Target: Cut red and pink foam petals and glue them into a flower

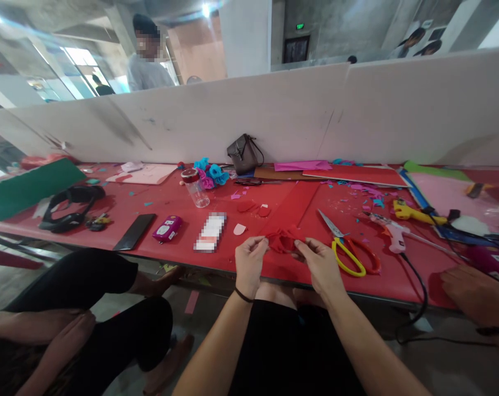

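Note:
Between my two hands, over the near edge of the red table, is a piece of thin red crepe paper (281,242). My left hand (250,258) pinches its left side between thumb and fingers. On the other side, my right hand (317,259) pinches the right end. The paper looks crumpled and gathered in the middle. Just beyond it lies a flat strip of red paper (296,203). Red cut petal shapes (246,206) and a pale pink petal-shaped template (240,229) rest nearby. Scissors (348,247) with yellow and red handles lie right of my right hand.
A phone (210,232), a purple device (167,229) and a clear jar (196,190) stand leftward, near blue and pink paper flowers (213,173). Glue guns (393,234) with cords lie at right, beside a co-worker's hand (474,289). Another person sits at left. A white partition (216,121) backs the table.

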The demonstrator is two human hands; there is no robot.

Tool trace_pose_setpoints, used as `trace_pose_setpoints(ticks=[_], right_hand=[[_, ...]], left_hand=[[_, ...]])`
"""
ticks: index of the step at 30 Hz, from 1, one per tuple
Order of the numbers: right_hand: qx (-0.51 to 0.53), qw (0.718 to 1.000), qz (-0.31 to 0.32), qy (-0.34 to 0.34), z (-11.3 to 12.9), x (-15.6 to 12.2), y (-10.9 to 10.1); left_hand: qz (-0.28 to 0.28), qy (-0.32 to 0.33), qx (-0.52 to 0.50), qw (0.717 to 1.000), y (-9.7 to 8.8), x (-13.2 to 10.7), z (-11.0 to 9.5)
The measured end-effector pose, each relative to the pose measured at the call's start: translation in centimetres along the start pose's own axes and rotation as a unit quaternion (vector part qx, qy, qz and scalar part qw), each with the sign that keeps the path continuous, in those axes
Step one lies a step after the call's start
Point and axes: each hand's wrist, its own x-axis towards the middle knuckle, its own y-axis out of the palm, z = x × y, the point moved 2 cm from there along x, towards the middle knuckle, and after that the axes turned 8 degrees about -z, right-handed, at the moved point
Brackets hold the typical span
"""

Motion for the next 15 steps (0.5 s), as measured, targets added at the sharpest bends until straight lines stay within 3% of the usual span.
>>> trace_pose_setpoints(ticks=[4, 11, 15], right_hand=[[-0.006, 1.0, 0.013, -0.019, 0.0, -0.3, 0.2], [-0.031, 0.997, 0.041, -0.054, 0.0, -1.1, 0.5], [-0.005, 0.999, 0.029, -0.02, 0.0, -1.4, 0.9]], left_hand=[[0.015, 0.063, 0.038, 0.997, 0.4, -0.6, -0.4], [0.042, 0.075, 0.025, 0.996, 0.7, -1.4, -0.4], [0.049, 0.059, 0.004, 0.997, 0.8, -1.7, -0.1]])
